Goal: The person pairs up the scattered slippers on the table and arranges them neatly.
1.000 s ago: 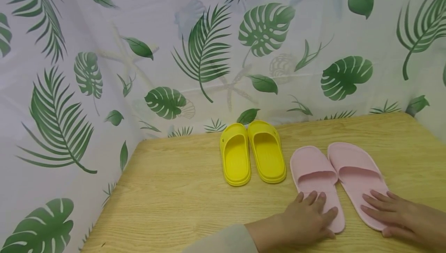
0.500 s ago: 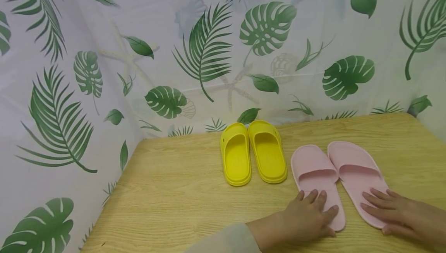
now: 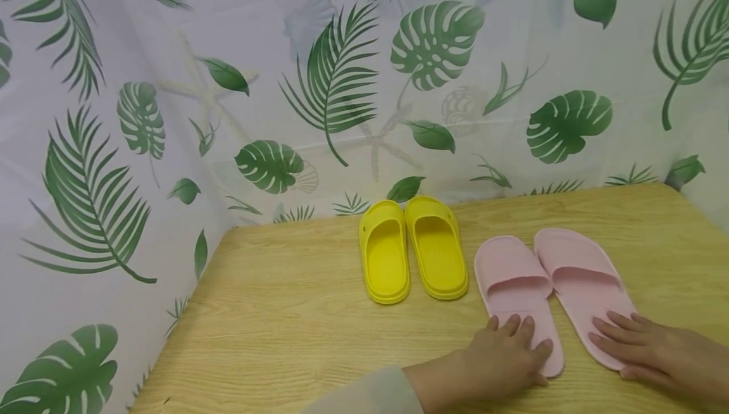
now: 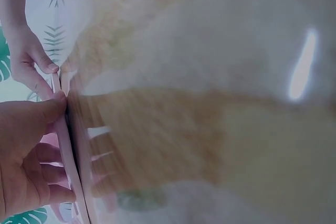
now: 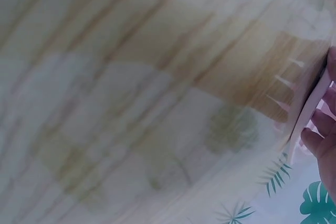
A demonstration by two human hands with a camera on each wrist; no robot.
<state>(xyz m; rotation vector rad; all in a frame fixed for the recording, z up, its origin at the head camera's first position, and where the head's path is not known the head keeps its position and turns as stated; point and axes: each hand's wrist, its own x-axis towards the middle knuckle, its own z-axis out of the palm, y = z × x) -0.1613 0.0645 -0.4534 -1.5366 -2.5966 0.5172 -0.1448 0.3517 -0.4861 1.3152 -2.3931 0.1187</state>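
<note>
Two pink slippers lie side by side on the wooden table, toes toward the wall: the left pink slipper point(image 3: 510, 264) and the right pink slipper point(image 3: 579, 256). My left hand point(image 3: 501, 358) rests over the heel half of the left one, fingers spread on its footbed. On the right slipper's heel half lies my right hand point(image 3: 663, 354), its fingers extended. The left wrist view has the left thumb point(image 4: 50, 109) right at the slipper's edge. In the right wrist view, fingers point(image 5: 323, 121) touch the slipper's edge point(image 5: 307, 111).
A pair of yellow slippers point(image 3: 412, 250) stands left of the pink ones, near the back edge of the wood-grain table point(image 3: 273, 313). Behind and to the left hangs a white cloth point(image 3: 342, 85) printed with green leaves. The table surface mirrors the hands in both wrist views.
The pink slippers have slid very slightly toward the back wall, with both hands staying on them. The yellow slippers have not moved.
</note>
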